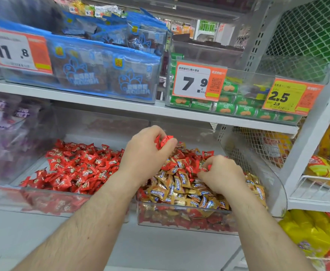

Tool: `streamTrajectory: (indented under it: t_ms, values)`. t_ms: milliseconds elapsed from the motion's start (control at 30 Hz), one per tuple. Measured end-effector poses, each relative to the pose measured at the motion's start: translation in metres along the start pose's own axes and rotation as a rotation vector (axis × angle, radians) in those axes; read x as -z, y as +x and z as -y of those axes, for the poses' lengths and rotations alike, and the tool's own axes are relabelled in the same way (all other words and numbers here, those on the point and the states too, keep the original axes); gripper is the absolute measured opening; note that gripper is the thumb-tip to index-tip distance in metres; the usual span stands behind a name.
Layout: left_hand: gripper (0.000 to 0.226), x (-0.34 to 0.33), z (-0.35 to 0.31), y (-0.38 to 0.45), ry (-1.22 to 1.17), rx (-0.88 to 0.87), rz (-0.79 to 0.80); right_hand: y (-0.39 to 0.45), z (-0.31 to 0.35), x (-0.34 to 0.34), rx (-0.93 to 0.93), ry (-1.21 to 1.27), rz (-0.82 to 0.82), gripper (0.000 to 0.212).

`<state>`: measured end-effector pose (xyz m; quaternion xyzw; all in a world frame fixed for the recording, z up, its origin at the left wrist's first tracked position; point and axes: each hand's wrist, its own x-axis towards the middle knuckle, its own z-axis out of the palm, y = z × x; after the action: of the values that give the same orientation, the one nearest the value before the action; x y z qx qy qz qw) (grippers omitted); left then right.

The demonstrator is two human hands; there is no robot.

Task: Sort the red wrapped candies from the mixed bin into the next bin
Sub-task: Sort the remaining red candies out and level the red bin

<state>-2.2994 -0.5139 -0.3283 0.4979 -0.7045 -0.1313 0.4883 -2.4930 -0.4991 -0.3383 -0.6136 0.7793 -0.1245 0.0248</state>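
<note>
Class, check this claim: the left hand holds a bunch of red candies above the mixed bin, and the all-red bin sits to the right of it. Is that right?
One detail is wrong. The head view shows the red bin to the left of the mixed bin, not the right. The left hand does hold red candies above the mixed bin.

Red candy wrappers (78,169) are glossy, crinkled foil; the gold wrappers (181,188) shine likewise. Both bins (179,218) look like clear smooth plastic. The shelf (101,94) is matt white, probably painted metal.
</note>
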Motion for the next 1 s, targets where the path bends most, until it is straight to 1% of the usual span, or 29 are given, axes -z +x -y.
streamTrajectory:
  t_ms: [67, 100, 167, 233, 267, 333, 400, 467, 533, 600, 733, 833, 900, 933, 967, 1000]
  values:
    - [0.032, 0.010, 0.001, 0.001, -0.129, 0.063, -0.038, 0.000, 0.006, 0.008, -0.032, 0.264, -0.083, 0.014]
    - [0.035, 0.016, 0.003, 0.002, -0.197, 0.120, -0.048, -0.003, 0.011, 0.012, -0.028, 0.404, -0.102, 0.014]
    - [0.037, 0.030, 0.012, 0.006, -0.304, 0.297, -0.042, -0.013, 0.028, 0.018, 0.022, 0.599, -0.099, 0.015]
    - [0.036, 0.043, 0.029, 0.010, -0.441, 0.515, -0.007, -0.025, 0.050, 0.020, 0.102, 0.678, -0.054, 0.015]
    - [0.034, 0.050, 0.038, 0.011, -0.520, 0.607, 0.007, -0.029, 0.062, 0.020, 0.142, 0.677, -0.022, 0.015]
    - [0.030, 0.060, 0.054, 0.010, -0.621, 0.723, 0.009, -0.033, 0.086, 0.016, 0.218, 0.613, 0.047, 0.014]
    - [0.027, 0.069, 0.067, 0.007, -0.654, 0.796, 0.007, -0.031, 0.111, 0.009, 0.290, 0.480, 0.091, 0.014]
    - [0.025, 0.077, 0.077, 0.004, -0.649, 0.851, 0.004, -0.028, 0.135, 0.001, 0.366, 0.297, 0.082, 0.015]
    - [0.024, 0.084, 0.087, 0.000, -0.609, 0.867, 0.018, -0.025, 0.158, -0.007, 0.448, 0.129, 0.050, 0.016]
    - [0.021, 0.088, 0.094, -0.003, -0.570, 0.840, 0.011, -0.023, 0.174, -0.014, 0.515, 0.001, 0.026, 0.016]
    - [0.017, 0.092, 0.102, -0.005, -0.463, 0.798, 0.012, -0.020, 0.192, -0.028, 0.572, -0.138, 0.013, 0.017]
    - [0.016, 0.092, 0.106, -0.006, -0.374, 0.763, 0.023, -0.017, 0.197, -0.034, 0.568, -0.171, 0.039, 0.019]
    - [0.024, 0.089, 0.106, -0.006, -0.326, 0.721, 0.040, -0.018, 0.194, -0.034, 0.559, -0.160, 0.099, 0.026]
    - [0.024, 0.087, 0.105, -0.006, -0.298, 0.710, 0.046, -0.019, 0.191, -0.033, 0.552, -0.146, 0.117, 0.031]
    - [0.018, 0.085, 0.103, -0.006, -0.265, 0.700, 0.049, -0.021, 0.187, -0.030, 0.544, -0.115, 0.113, 0.033]
    - [0.019, 0.081, 0.102, -0.005, -0.229, 0.689, 0.039, -0.022, 0.181, -0.026, 0.536, -0.060, 0.088, 0.033]
